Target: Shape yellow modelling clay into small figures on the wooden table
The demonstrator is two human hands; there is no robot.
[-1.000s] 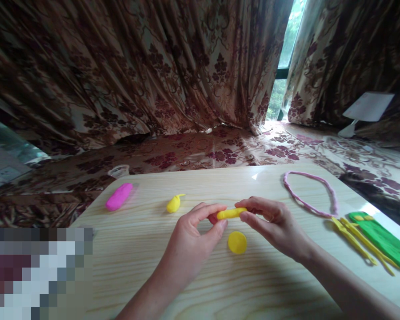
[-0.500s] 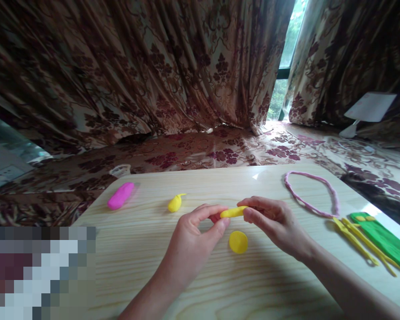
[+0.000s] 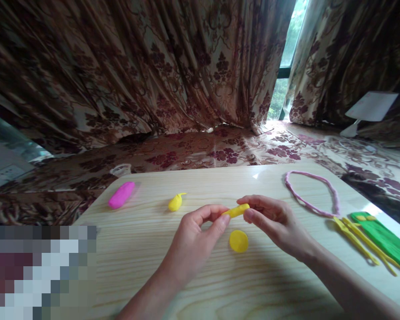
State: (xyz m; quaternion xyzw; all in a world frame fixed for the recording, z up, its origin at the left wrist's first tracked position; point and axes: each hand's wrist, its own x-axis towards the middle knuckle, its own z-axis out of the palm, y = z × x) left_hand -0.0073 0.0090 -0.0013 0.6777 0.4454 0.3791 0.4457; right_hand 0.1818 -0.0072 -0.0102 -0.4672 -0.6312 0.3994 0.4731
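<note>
A short yellow modelling clay roll is held above the table between both hands. My left hand pinches its left end between thumb and fingers. At the other end, my right hand has its thumb below and its fingertips behind, closed about the clay with the blunt tip showing. Beneath the roll, a flat yellow clay disc lies on the table. Farther back to the left sits a yellow clay lump with a thin tail.
A pink clay block lies at the table's far left. On the right are a pale pink clay loop, yellow modelling tools and a green clay slab with two small yellow pieces. A white lamp stands beyond.
My right thumb and fingers have loosened slightly, so the roll's right end shows more. The roll tilts a little more, and my left thumb covers more of its left end.
</note>
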